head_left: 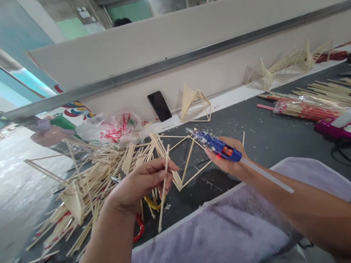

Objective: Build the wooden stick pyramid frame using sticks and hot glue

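Between the thumb and fingers of my left hand (153,177) is a thin wooden stick (164,192), tilted nearly upright. My right hand (225,156) is closed round a blue glue gun (215,144), with a clear glue stick (267,175) poking out of its back end. The gun's nozzle points up and left, above a stick frame (188,160) of triangles lying on the dark table; I cannot tell if it touches. Scissors with a red and yellow handle (140,229) lie partly hidden behind my left hand.
Loose sticks (106,172) are heaped at the left beside a plastic bag (112,128). A phone (159,106) and a finished stick model (193,102) lean by the wall. A purple cloth (213,237) covers the near edge. Bundled sticks (306,108) and a purple device (348,131) lie right.
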`<state>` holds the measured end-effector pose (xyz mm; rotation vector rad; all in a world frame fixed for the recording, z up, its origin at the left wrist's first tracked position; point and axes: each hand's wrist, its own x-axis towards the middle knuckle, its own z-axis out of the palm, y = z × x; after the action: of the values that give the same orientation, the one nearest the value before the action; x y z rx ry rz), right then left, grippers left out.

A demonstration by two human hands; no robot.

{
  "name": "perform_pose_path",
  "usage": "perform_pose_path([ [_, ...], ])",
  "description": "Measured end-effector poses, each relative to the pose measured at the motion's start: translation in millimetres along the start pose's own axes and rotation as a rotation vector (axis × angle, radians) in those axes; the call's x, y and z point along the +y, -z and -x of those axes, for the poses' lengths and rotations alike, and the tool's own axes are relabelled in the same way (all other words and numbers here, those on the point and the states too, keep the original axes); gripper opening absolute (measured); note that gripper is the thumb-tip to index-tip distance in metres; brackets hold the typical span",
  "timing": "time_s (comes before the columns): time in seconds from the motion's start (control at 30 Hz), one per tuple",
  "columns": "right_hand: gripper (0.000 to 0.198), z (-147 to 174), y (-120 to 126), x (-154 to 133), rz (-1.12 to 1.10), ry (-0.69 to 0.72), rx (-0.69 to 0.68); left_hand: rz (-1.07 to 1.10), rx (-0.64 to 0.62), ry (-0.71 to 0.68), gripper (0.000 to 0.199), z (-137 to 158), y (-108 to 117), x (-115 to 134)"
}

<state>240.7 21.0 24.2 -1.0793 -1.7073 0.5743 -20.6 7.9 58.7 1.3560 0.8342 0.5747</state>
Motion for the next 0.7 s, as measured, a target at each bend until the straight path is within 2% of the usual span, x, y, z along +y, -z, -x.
perform_pose_path([
  [0.07, 0.017, -8, 10, 4, 0.117, -0.022, 0.108, 0.035, 0.008, -0.048, 0.022, 0, 1, 2],
  [0.13, 0.019, -12, 21, 14, 0.288, -0.067, 0.12, 0.06, 0.015, -0.081, 0.022, 1, 1, 5],
  [0.23, 0.025, -9, 39, 36, 0.588, -0.108, -0.069, 0.092, 0.024, -0.107, 0.02, 4, 0, 11],
  [0.3, 0.028, -2, 49, 50, 0.676, -0.088, -0.213, 0.113, 0.028, -0.124, 0.021, 5, 0, 13],
  [0.47, 0.036, 15, 55, 69, 0.675, -0.177, -0.5, 0.15, 0.054, -0.153, 0.025, 7, 1, 13],
  [0.6, 0.039, 19, 54, 67, 0.633, -0.188, -0.578, 0.166, 0.081, -0.154, 0.024, 7, 0, 14],
  [0.7, 0.046, 25, 65, 43, 0.683, -0.155, -0.534, 0.171, 0.077, -0.155, 0.023, 8, -1, 14],
])
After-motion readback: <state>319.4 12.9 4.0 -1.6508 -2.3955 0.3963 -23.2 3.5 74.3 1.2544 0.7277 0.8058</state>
